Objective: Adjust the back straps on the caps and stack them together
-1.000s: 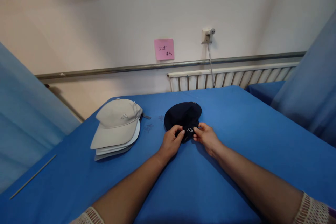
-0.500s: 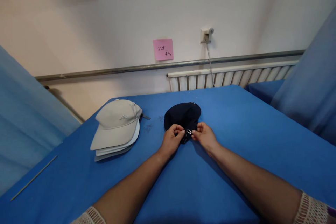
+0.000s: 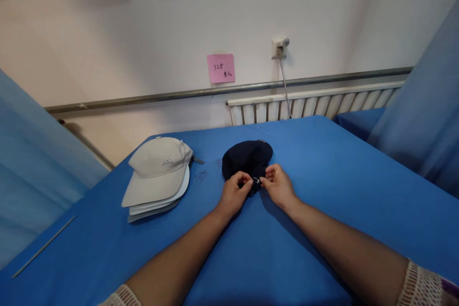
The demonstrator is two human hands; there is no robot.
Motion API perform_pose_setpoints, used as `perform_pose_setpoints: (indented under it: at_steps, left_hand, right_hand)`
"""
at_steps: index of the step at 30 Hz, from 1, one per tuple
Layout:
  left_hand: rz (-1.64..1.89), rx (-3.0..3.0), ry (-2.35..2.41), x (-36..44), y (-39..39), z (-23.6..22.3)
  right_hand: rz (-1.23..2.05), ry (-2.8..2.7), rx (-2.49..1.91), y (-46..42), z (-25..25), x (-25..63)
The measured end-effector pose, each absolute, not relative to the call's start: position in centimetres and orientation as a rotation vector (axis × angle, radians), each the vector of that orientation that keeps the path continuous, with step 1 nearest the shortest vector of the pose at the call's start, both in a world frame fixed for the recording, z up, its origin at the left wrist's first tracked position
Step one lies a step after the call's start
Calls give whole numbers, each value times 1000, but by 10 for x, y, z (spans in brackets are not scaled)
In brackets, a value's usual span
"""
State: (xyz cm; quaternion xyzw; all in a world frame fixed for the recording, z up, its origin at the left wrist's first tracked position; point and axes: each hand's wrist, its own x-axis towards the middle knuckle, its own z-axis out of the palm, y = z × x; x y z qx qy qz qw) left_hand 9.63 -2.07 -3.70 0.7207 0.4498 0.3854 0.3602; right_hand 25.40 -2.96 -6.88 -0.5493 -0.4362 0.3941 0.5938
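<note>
A dark navy cap (image 3: 241, 157) lies on the blue-covered table, with its strap side toward me. A small shiny buckle (image 3: 256, 180) shows on its strap. My left hand (image 3: 234, 194) is closed, thumb and fingertips pinching the strap just left of the buckle. On the other side my right hand (image 3: 279, 187) pinches the strap's right part, right beside the buckle. The fingertips hide part of the strap. To the left sits a stack of several caps, topped by a beige cap (image 3: 159, 158) with a stripe logo.
A thin stick (image 3: 45, 246) lies near the left edge of the blue table (image 3: 344, 191). Blue curtains (image 3: 426, 100) hang on both sides. Behind the table are a metal rail (image 3: 172, 98), a radiator (image 3: 322, 100), a plugged-in socket (image 3: 278, 49) and a pink note (image 3: 221, 68).
The buckle has tilted and now looks narrower between my fingertips. Both hands keep their pinch on the strap, and the view has shifted slightly.
</note>
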Motion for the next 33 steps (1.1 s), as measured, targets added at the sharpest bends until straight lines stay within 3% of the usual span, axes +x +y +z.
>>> perform_pose_setpoints:
  at_steps: [13, 23, 33]
  left_hand:
    - [939, 2448, 1283, 93, -30, -28]
    - [944, 2430, 1252, 92, -29, -30]
    - [986, 2363, 1224, 91, -28, -30]
  right_hand:
    - [873, -1051, -1299, -27, -73, 256]
    - [770, -1198, -1326, -35, -64, 255]
    - [901, -1016, -1265, -28, -68, 256]
